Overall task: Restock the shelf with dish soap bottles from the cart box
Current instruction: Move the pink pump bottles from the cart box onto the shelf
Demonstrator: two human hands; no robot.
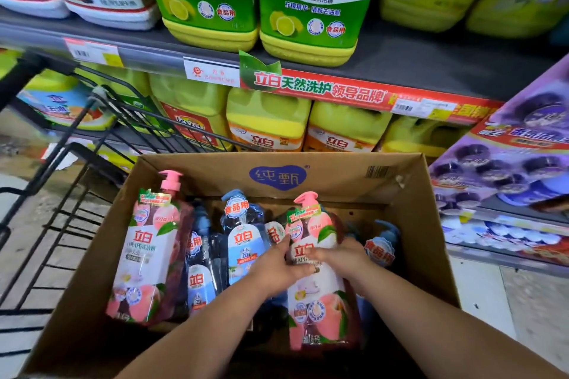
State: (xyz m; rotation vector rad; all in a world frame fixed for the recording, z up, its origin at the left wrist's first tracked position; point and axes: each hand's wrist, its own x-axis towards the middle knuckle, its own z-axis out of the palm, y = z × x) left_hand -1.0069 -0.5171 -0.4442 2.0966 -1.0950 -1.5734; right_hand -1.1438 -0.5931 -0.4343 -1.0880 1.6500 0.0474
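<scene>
Both hands are down in the cardboard box [338, 178], which sits in the black wire cart [92, 132], and they close in on one target: the peach-label bottle [317, 295] with the pink pump, lying near the right side of the box with its pump pointing to the far wall. The left hand [277, 268] grasps the bottle's left edge, fingers curled onto the label. The right hand [335, 258] clasps it from the right, fingers laid across the front. The bottle is inside the box, leaning among the others. Over on the left side of the box lies a second peach bottle [147, 255], same pink pump, and between the two sit the blue bottles [243, 240], packed close together. Beyond the box, the shelf [431, 64] carries big green-and-yellow jugs [308, 9] in a row, a red banner strip [338, 92] runs along its front edge, and more yellow jugs stand on the level below. On the right, purple packs [508, 169] fill a neighbouring rack.
</scene>
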